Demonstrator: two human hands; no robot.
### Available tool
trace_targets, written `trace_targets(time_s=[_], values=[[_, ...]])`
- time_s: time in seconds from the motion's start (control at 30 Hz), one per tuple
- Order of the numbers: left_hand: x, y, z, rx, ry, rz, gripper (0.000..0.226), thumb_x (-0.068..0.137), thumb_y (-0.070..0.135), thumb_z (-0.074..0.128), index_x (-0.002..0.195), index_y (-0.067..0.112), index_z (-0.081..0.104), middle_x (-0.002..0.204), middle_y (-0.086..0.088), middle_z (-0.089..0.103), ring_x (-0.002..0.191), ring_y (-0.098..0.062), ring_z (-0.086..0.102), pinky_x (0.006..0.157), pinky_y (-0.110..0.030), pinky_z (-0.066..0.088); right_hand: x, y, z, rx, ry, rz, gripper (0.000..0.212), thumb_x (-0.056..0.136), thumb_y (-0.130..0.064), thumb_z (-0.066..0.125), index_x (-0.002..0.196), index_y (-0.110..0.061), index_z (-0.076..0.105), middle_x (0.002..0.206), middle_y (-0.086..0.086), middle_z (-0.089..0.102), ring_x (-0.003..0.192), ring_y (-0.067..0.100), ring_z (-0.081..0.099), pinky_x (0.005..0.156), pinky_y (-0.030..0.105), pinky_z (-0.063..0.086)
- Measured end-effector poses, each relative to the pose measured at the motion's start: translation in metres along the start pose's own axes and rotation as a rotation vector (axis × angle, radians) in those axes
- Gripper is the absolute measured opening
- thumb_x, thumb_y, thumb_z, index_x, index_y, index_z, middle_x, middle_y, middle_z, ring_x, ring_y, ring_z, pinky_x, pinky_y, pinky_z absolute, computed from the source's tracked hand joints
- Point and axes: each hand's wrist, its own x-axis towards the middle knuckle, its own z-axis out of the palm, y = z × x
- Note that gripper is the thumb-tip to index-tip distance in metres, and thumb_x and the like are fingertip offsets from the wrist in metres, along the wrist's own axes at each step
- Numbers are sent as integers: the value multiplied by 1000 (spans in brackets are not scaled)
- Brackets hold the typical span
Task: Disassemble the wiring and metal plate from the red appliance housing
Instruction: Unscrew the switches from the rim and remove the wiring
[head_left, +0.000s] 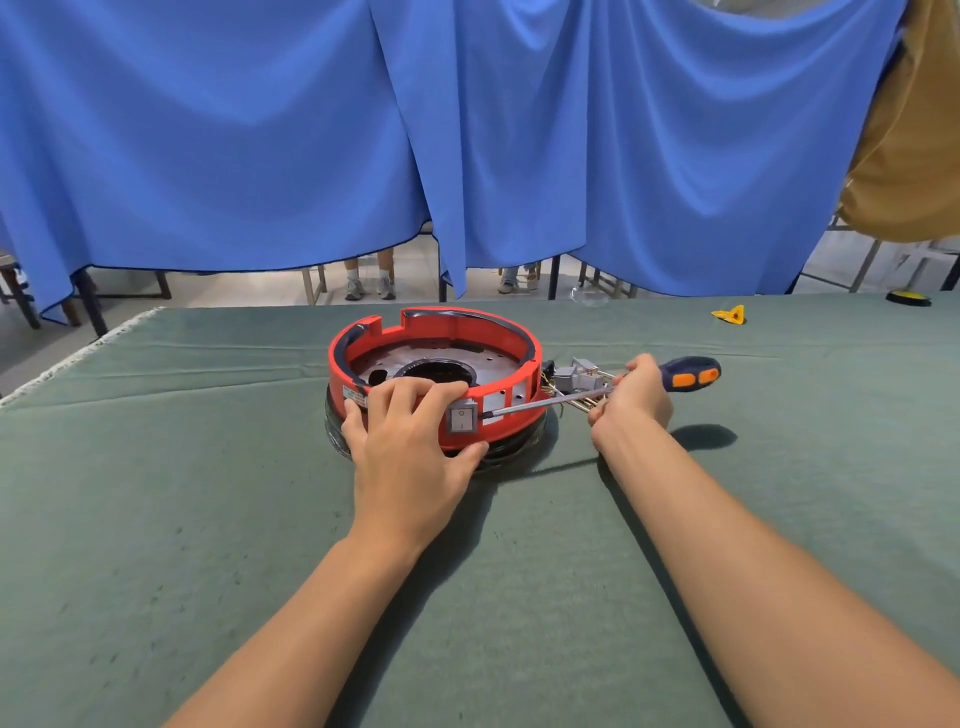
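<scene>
Housing (441, 374): 1, gripped by left hand (410, 441); right hand (636, 397) grips 1 screwdriver (691, 371).

I am seeing a red housing (511, 332), a blue-and-orange screwdriver handle (691, 372), a green tablecloth (208, 519) and blue curtains (260, 130).
</scene>
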Motion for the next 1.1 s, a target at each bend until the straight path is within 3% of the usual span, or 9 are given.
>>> trace_targets(time_s=[0.17,0.53,1.1], values=[[-1,1,-1,28,-6,10,54,69,33,80,119,25,62,113,1,55,116,-23,42,102,-60,27,-14,3,-22,136,20,-45,20,79,-23,54,62,-13,49,53,-4,45,42,12,33,33,12,21],[-1,1,1,15,15,-9,54,67,32,81,117,24,63,112,2,56,116,-22,42,104,-60,25,-22,4,-31,177,12,-74,21,82,-24,52,63,-15,46,51,-5,39,42,10,33,33,14,23],[2,-1,0,-58,-8,-14,52,65,27,83,114,23,65,108,4,57,114,-20,39,101,-63,25,5,8,18,-56,38,-85,26,85,-27,51,64,-13,45,62,0,49,51,15,43,45,28,33]])
